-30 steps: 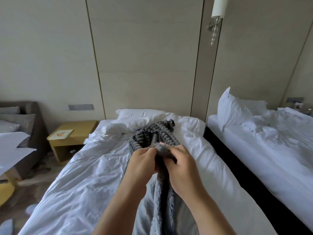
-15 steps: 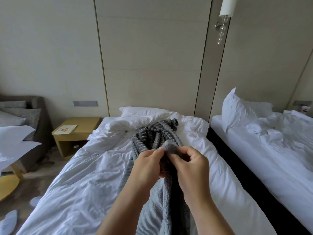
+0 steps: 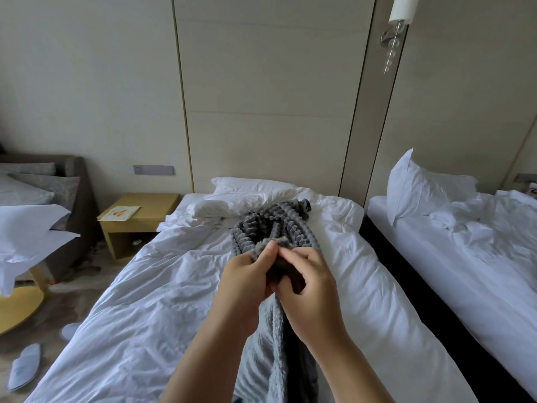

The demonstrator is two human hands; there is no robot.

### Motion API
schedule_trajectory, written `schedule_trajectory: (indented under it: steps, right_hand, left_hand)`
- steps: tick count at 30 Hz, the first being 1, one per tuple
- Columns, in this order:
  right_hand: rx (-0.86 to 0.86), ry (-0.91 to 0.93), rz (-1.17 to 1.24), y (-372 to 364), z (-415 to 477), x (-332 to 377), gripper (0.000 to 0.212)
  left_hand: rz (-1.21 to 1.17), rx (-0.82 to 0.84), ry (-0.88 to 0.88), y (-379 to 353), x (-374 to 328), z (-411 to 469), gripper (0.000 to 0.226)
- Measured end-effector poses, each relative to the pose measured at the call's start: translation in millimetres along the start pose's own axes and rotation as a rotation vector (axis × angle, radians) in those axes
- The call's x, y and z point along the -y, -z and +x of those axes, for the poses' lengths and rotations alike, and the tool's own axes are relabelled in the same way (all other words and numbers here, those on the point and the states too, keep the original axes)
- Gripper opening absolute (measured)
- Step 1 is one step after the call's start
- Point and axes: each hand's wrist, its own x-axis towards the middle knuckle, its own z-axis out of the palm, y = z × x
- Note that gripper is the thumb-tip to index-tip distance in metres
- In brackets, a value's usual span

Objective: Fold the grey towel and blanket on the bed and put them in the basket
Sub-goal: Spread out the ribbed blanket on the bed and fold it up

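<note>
Both the left hand (image 3: 247,279) and the right hand (image 3: 311,286) pinch one edge of the grey blanket (image 3: 273,228); probably hunting its corners before folding. The rest trails across the bed (image 3: 145,301); no basket shows.

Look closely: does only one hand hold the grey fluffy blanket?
No, the left hand and the right hand both pinch an edge of the grey fluffy blanket.

Left hand (image 3: 247,282) and right hand (image 3: 312,292) side by side, fingertips tight on the grey blanket (image 3: 273,225).
</note>
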Motion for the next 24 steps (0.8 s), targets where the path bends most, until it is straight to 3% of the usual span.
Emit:
schedule_trajectory:
  steps: [3,5,8,12,15,18,20,21,24]
  right_hand:
    - [-0.163,0.052,-0.076,-18,-14,-28,0.043]
    - [-0.164,0.007,-0.127,-35,-29,-57,0.029]
    - [0.046,-0.411,-0.076,-55,-63,-109,0.006]
    - [0.467,-0.854,-0.518,-31,-130,-190,0.024]
    - [0.474,-1.083,-0.626,0,-175,-220,0.045]
    - [0.253,-1.325,-0.337,8,-183,-220,0.035]
    - [0.042,-1.503,0.081,6,-161,-213,0.020]
    - [-0.037,-1.518,0.258,7,-142,-213,0.015]
    - [-0.058,-1.270,0.555,23,-63,-199,0.021]
  left_hand:
    - [-0.227,-0.041,0.081,7,-7,4,0.024]
    - [-0.316,-0.043,0.094,14,-12,6,0.018]
    - [-0.472,-0.046,0.081,35,-23,11,0.018]
    - [-0.620,-0.242,-0.017,93,-27,25,0.024]
    - [-0.600,-0.511,0.020,158,5,35,0.040]
    - [-0.643,-0.731,0.194,216,72,37,0.043]
    - [-0.149,-0.764,0.226,237,113,29,0.045]
    - [-0.045,-0.750,0.216,242,120,29,0.047]
    - [-0.429,-0.706,0.200,250,104,43,0.047]
